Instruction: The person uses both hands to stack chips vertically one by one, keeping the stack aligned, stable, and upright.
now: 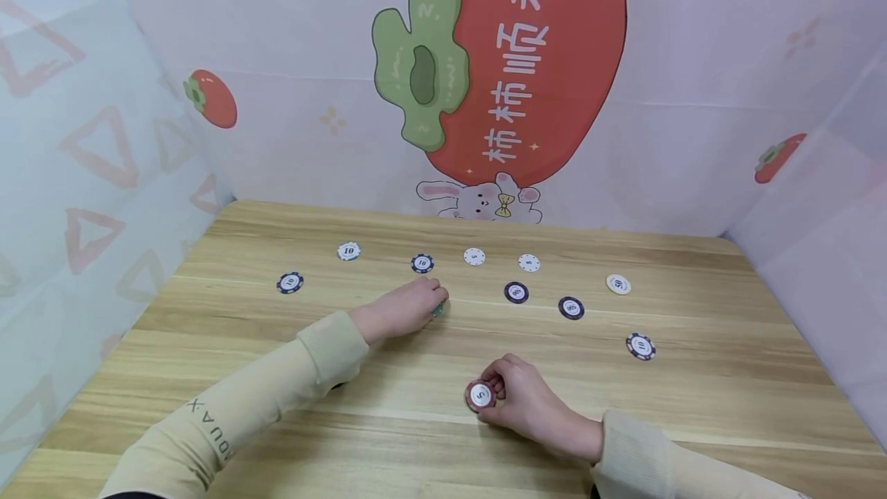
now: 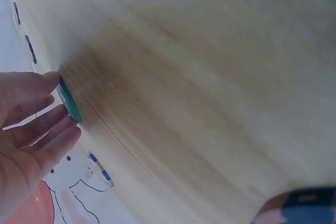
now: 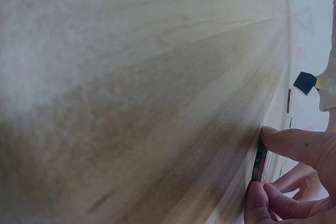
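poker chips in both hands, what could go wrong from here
The red 5 chip sits over a dark green chip, pinched by the right hand; the two might slide apart if the grip loosens. The left hand pinches a thin green chip by its edge, which could slip. That hand is also close to a blue-and-white 10 chip and might nudge it.

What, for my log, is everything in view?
Blue chips: 3, blue, left, far middle, right
Pale chip: 1, whitish, far left
White chips: 3, white, far side
Dark chips: 2, blackish, right of centre
Green chip: 1, green, centre
Red chip: 1, red, near side, green layer beneath
Table: 1, brown, below
Walls: 3, pale, printed, behind, beside
Blurred object: 1, dark, left wrist view
Wrist devices: 2, black, cuffs
Sleeves: 2, beige, arms
Left hand: 1, on green chip
Right hand: 1, on red chip
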Motion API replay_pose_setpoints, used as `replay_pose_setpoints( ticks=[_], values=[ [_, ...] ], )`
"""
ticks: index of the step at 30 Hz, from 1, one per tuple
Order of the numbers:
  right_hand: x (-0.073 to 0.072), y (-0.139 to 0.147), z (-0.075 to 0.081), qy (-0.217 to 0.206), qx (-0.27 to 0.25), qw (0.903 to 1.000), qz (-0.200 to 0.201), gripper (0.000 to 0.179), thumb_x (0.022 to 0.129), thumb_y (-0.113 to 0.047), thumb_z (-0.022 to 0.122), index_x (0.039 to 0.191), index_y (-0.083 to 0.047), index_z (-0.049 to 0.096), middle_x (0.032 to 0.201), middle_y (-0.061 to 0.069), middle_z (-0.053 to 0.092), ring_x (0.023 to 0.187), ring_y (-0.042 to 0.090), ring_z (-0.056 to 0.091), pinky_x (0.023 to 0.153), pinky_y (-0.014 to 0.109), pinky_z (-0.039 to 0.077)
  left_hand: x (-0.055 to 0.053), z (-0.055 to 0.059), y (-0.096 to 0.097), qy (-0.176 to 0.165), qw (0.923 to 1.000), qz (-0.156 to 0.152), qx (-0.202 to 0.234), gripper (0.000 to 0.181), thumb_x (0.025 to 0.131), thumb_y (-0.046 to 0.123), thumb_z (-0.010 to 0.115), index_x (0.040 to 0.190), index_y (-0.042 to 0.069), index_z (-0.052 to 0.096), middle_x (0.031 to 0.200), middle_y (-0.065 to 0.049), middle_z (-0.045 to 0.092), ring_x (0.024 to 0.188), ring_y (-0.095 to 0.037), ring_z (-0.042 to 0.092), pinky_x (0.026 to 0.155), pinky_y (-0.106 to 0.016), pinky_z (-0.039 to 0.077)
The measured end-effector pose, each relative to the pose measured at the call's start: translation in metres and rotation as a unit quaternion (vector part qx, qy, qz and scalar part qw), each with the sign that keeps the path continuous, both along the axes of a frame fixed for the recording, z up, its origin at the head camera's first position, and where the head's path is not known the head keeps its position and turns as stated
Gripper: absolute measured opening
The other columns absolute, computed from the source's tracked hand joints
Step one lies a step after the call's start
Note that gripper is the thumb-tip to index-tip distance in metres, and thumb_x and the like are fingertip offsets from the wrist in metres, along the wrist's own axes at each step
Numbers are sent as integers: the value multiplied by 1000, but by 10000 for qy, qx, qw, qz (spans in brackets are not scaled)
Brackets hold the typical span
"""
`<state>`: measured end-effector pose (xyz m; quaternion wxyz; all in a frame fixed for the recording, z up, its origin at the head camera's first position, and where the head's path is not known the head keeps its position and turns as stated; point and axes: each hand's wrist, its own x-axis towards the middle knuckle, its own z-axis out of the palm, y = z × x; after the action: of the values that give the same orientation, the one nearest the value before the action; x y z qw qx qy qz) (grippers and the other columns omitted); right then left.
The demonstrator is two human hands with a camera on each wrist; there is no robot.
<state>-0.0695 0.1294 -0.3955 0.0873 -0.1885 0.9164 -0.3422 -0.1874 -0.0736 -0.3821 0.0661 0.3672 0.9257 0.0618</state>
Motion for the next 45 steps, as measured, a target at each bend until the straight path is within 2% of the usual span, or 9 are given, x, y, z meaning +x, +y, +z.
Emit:
replay_pose_setpoints(
  ticks=[12,24,33,45],
  values=[
    [0,0,0,-30,41,10000,14,35,61,-8,81,89,-1,61,83,1,51,74,11,50,63,20,45,-1,-1,0,43,9999,-83,35,25,85,5,60,109,3,59,97,-7,55,88,-18,52,82,-30,46],
    [-1,0,0,6,111,9999,20,36,61,-9,82,89,-1,60,84,1,51,75,12,50,63,21,46,-2,-1,0,468,9986,-228,93,22,80,4,64,101,2,60,95,-6,51,87,-16,47,81,-29,45],
    [-1,0,1,-37,139,9999,20,35,62,-10,81,89,-1,61,84,1,51,75,11,50,63,21,46,-1,3,-2,546,9981,-272,129,23,74,6,72,92,6,57,87,-1,47,81,-14,44,74,-27,45],
    [-1,0,2,-82,147,9999,7,36,62,-10,81,90,-1,61,84,1,52,75,12,50,64,21,45,6,12,-5,655,9961,-539,241,12,80,3,65,80,10,55,77,2,46,72,-12,45,66,-25,43]
  ],
)
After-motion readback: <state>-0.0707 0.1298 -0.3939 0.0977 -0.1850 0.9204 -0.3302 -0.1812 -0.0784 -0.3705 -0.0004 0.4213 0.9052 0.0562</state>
